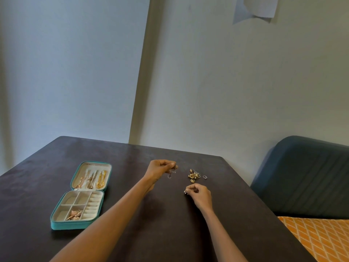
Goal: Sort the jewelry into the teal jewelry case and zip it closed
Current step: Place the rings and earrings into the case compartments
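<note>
At the dark tabletop (pixel 132 214), the teal jewelry case (pixel 83 195) lies unzipped at left, chains in its lid and one compartment filled. Both hands pinch small pieces: left hand (pixel 160 172), right hand (pixel 200 194). A gold pile (pixel 194 175) and a ring (pixel 205 177) remain unsorted, so roughly half seems done.

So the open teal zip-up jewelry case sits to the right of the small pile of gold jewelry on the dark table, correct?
Not quite: the head view shows the open teal zip-up jewelry case to the left of the small pile of gold jewelry on the dark table.
</note>
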Motion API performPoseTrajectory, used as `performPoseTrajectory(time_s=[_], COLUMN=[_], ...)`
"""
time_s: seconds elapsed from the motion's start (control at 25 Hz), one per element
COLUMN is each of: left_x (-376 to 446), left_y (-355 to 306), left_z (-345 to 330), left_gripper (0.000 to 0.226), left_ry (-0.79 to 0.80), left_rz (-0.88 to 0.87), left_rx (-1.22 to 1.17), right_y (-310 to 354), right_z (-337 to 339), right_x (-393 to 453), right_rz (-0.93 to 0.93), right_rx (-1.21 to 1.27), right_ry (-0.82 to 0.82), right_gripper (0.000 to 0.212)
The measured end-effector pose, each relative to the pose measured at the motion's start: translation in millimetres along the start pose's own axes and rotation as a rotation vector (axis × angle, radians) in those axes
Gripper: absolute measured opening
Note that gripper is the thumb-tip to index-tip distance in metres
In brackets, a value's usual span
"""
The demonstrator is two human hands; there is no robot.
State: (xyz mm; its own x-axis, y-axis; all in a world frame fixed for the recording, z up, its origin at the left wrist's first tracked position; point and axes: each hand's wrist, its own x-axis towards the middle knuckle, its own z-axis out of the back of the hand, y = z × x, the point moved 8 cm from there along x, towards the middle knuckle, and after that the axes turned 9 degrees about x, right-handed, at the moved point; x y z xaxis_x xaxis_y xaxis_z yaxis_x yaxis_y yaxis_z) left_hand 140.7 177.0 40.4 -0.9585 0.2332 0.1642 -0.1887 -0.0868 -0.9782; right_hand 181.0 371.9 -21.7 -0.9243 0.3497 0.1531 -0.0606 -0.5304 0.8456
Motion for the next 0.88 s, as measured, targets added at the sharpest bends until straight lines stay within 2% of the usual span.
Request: performPoseTrajectory(time_s=[0.12, 0.36, 0.56, 0.72, 0.88], left_x=[-1.8, -6.6, -18.5, -29.3, -40.6], left_y=[2.8, -1.2, -20.8, -37.7, -49.8], left_z=[2.6, 13.0, 35.2, 36.6, 28.7], left_gripper=[0.023, 0.025, 0.02, 0.013, 0.006], left_ry=[0.019, 0.06, -0.049, -0.004, 0.036], left_rz=[0.025, -0.007, -0.058, -0.086, -0.093], left_rx=[-0.013, -0.029, -0.036, -0.003, 0.076], right_y=[1.7, 28.8, 65.4, 85.6, 106.6], right_z=[-1.0, 3.8, -1.2, -10.6, -14.0], right_x=[0.2, -8.1, -17.2, -26.3, -36.3], right_rz=[0.006, -0.036, -0.166, -0.3, -0.306], right_rx=[0.077, 0.623, 1.009, 1.036, 0.954], right_ry=[-0.02, -0.031, 0.13, 0.2, 0.221], right_gripper=[0.007, 0.007, 0.012, 0.013, 0.015])
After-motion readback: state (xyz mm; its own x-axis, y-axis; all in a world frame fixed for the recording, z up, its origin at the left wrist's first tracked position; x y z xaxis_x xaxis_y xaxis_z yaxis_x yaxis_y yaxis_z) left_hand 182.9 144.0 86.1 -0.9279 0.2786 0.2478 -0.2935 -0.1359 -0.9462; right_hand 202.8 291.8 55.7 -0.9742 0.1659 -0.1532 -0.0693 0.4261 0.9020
